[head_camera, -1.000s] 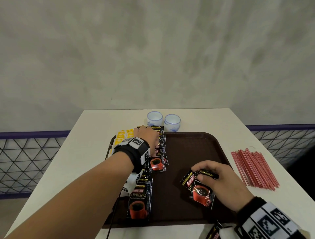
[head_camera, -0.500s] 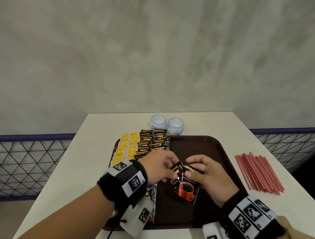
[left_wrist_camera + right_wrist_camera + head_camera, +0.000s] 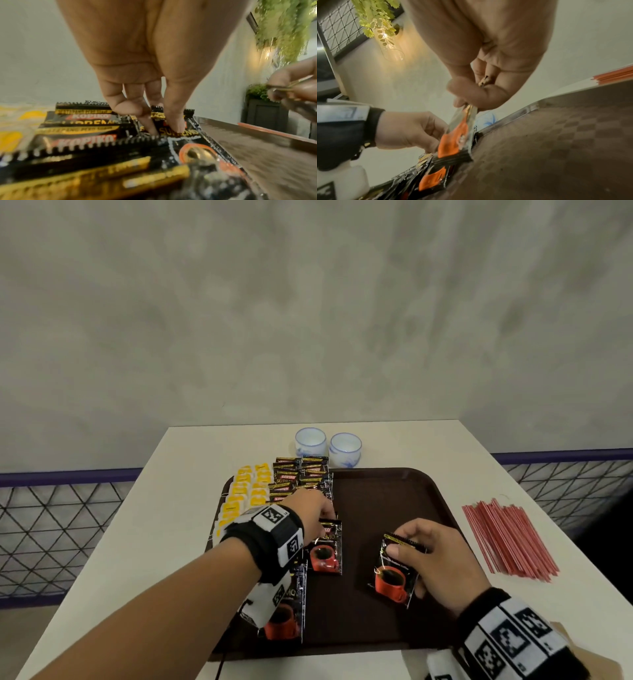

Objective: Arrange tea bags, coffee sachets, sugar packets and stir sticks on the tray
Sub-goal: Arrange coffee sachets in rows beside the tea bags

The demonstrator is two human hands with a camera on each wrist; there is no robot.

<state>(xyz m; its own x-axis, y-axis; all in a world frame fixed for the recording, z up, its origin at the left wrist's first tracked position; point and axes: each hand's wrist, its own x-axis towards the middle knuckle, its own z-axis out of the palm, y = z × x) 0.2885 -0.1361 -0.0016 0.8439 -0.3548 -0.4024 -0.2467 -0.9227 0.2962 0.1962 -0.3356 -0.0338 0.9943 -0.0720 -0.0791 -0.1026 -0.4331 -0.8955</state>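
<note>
The right grip (image 3: 435, 563) pinches the coffee sachet (image 3: 392, 577), seemingly light and slippery, by its stiffer top seam; the left grip (image 3: 308, 515), uncurled, presses another sachet (image 3: 327, 558) flat

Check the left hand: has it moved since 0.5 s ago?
Yes. The left hand moved up the tray, away from the person and closer to the cups, onto the sachet row.
</note>
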